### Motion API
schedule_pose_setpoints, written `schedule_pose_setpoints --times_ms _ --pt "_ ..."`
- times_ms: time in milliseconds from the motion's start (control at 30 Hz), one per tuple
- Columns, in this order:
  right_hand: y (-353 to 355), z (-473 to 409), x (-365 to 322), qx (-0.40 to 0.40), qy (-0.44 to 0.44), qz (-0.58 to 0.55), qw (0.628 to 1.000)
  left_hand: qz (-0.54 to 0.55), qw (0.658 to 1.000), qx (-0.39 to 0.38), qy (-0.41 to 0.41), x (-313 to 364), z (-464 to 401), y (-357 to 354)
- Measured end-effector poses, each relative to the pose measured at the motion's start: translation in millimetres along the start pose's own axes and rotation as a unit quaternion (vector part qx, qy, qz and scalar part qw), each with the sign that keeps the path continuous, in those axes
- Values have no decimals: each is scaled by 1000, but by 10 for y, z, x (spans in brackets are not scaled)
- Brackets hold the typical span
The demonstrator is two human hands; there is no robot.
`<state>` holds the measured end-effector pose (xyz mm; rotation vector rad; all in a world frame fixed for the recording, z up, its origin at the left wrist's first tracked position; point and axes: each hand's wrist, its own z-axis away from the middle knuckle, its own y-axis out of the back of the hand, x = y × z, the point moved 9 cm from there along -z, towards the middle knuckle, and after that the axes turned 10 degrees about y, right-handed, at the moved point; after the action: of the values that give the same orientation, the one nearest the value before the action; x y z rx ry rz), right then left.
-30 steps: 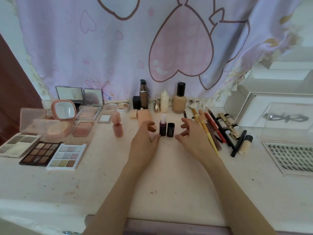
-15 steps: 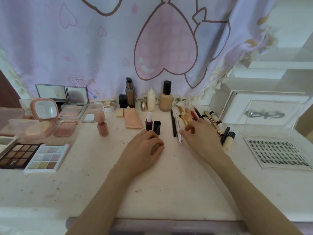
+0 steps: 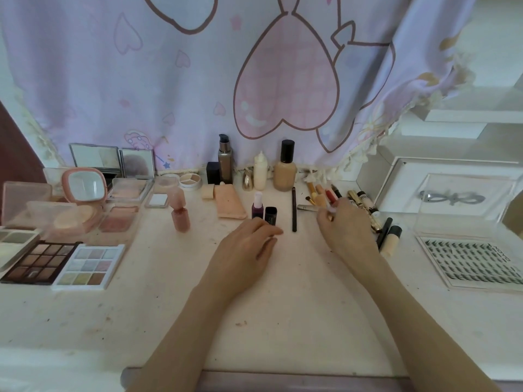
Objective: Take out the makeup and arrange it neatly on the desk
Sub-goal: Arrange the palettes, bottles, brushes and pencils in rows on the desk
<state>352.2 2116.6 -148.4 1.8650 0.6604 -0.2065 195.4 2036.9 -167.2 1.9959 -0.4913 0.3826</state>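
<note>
Since most of the makeup already sits out on the bench, you look well along: flat plastic palettes left, glass bottles at the back, 1 thin black pencil laid straight. Your left hand rests loosely, holding nothing; your right hand pinches something small among the jumbled pens, which seem unsorted.

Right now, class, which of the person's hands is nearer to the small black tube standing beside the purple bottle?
Left. The left hand lies just in front of the small black tube, fingertips almost at its base. The right hand is off to its right, beyond the black pencil.
</note>
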Motion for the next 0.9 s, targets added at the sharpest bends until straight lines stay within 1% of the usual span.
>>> schedule_pose_setpoints --times_ms 67,100,133,200,233,267,333,433,533,600,700,767,833,900 --pt "165 24 73 84 -27 -147 985 24 997 69 8 -19 -4 127" --pt "204 39 100 104 -42 -214 970 40 994 101 14 -33 -4 190" --pt "211 57 111 109 -53 -287 950 52 990 130 17 -41 -1 246" --pt "194 82 41 99 -59 -441 890 56 983 173 4 -16 7 338" --pt "191 84 -35 89 -46 -495 863 51 982 180 -8 14 10 356" --pt "185 82 -127 75 -27 -524 848 45 983 174 -22 50 6 347" --pt "131 94 -317 45 -1 -546 837 42 989 136 -34 101 -5 266" --pt "-2 117 -474 18 -9 -549 836 88 991 98 9 52 -7 198" --pt "-112 131 -523 -3 -35 -566 824 110 988 101 46 -53 -12 199" --pt "-144 136 -554 -15 -24 -563 826 132 983 102 72 -132 -23 195" --pt "-190 144 -581 -34 -6 -560 828 186 973 82 110 -225 -41 170" --pt "-235 143 -544 -43 -25 -571 819 218 967 64 110 -236 -41 154" --pt "-255 136 -509 -46 -42 -571 819 245 962 50 110 -232 -34 145" --pt "-265 128 -505 -51 -49 -570 819 233 965 58 101 -226 -30 158"
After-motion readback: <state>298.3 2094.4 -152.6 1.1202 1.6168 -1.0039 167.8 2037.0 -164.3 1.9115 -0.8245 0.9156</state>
